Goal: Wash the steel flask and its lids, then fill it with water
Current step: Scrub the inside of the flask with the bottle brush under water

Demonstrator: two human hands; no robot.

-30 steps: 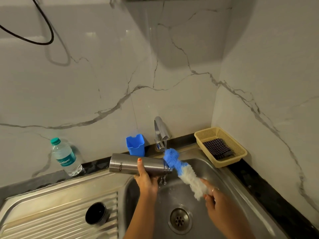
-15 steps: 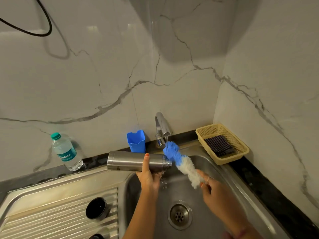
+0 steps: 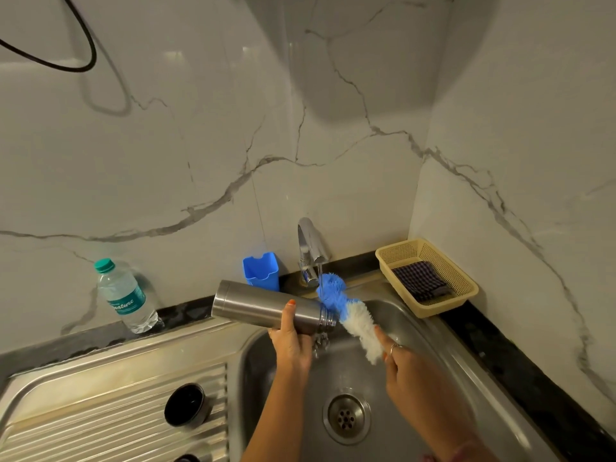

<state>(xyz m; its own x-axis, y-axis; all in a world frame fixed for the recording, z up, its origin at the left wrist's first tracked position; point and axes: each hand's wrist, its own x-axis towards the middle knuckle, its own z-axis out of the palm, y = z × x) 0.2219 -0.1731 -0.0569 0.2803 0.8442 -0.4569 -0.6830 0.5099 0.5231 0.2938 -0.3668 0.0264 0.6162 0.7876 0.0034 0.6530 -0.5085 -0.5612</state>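
Note:
My left hand (image 3: 291, 341) grips the steel flask (image 3: 260, 307), which lies almost level over the sink's left edge with its open mouth pointing right. My right hand (image 3: 405, 368) holds a blue and white bottle brush (image 3: 346, 311) by its lower end. The brush's blue tip sits under the tap (image 3: 310, 251), where a thin stream of water runs onto it, just beside the flask's mouth. A black lid (image 3: 186, 405) stands on the ribbed drainboard (image 3: 100, 415). Another dark lid (image 3: 186, 458) is cut off by the bottom edge.
The steel sink (image 3: 416, 331) has a round drain (image 3: 346, 418) between my forearms. A blue cup (image 3: 261, 271) stands behind the flask. A plastic water bottle (image 3: 125, 296) stands at the back left. A yellow basket (image 3: 463, 288) with a dark cloth sits at the right corner.
The brush's blue tip has risen up under the tap's stream. The flask has tilted slightly, its base end lifting. Both hands have shifted a little toward the tap.

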